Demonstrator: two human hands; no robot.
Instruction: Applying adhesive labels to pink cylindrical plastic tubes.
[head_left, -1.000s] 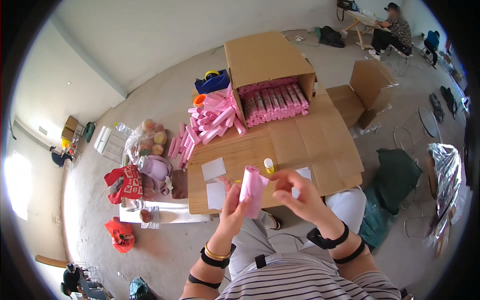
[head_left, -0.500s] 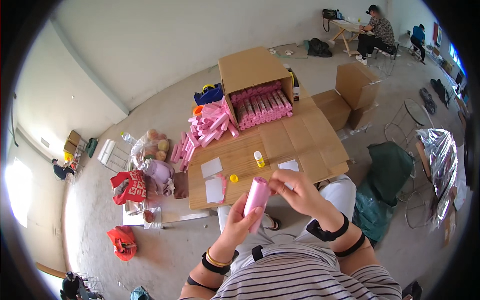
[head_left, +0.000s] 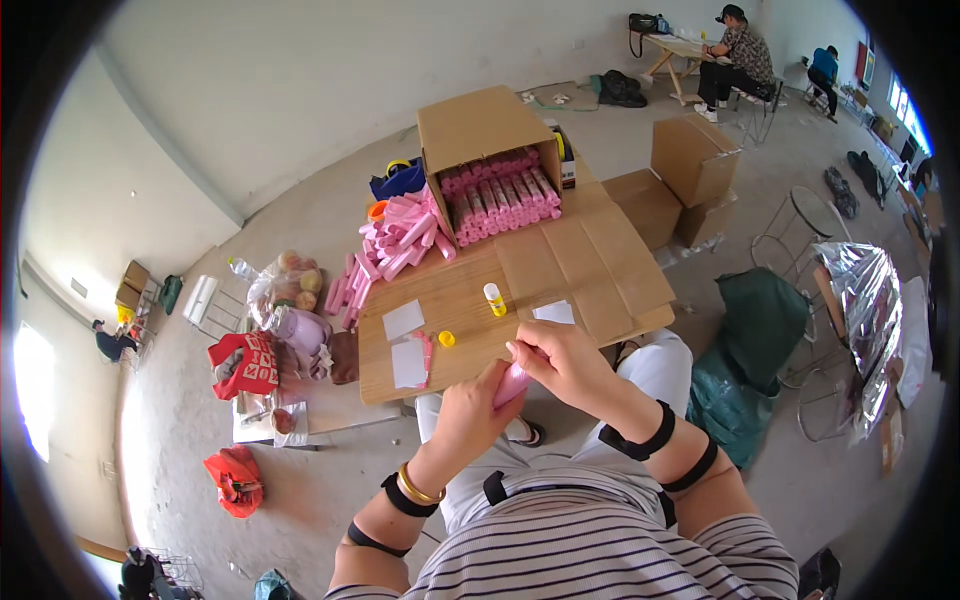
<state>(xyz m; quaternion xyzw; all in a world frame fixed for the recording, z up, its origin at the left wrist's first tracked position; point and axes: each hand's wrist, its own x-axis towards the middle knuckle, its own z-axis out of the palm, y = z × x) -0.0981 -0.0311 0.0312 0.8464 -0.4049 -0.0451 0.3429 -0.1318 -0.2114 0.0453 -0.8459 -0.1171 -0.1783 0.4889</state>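
A pink roll of thin, shiny sheet [head_left: 510, 386] is gripped between both hands just off the table's near edge. My left hand [head_left: 468, 412] is closed round its lower part. My right hand [head_left: 572, 365] closes over its upper end, fingers bent and hiding that end. Beyond the hands an uncapped glue stick [head_left: 494, 299] stands upright on the wooden table [head_left: 470, 365], with its yellow cap [head_left: 447, 339] nearby. White paper slips [head_left: 404, 320] lie at the left beside a narrow pink strip [head_left: 429, 360]. More white paper [head_left: 553, 312] lies just past my right hand.
An open carton [head_left: 490, 122] on its side holds many pink rolls; a heap of loose rolls [head_left: 405, 235] lies beside it. Flattened cardboard [head_left: 590, 265] covers the table's right part. A green sack [head_left: 755, 330] stands right, a red bag [head_left: 245, 365] left. Other people sit far off.
My right hand has moved from beside the roll's top to close over its upper end. The roll is now mostly covered by both hands. The whole view has shifted slightly.
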